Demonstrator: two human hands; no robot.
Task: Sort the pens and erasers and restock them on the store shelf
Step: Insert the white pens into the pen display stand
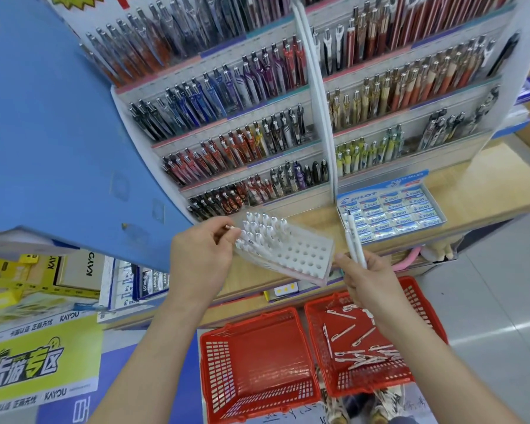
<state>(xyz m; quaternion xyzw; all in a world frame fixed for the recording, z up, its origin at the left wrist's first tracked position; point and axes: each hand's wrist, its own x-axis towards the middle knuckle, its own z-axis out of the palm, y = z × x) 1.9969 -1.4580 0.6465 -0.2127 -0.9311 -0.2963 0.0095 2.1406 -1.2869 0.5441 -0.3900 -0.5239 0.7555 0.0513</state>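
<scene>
The left hand (pixel 201 258) gripped the left end of a clear perforated pen holder (pixel 300 258), fingers curled around its edge, held above the wooden shelf (pixel 471 191). White pens (pixel 257 232) filled the holder's rows nearest that hand. Just right of the holder, the right hand (pixel 367 280) pinched two white pens (pixel 354 240) upright. Below it, loose white pens (pixel 361 353) lay in a red basket (pixel 423 301), beside a second red basket (pixel 257 362). A box of Pilot erasers (pixel 392 209) sat on the shelf behind.
</scene>
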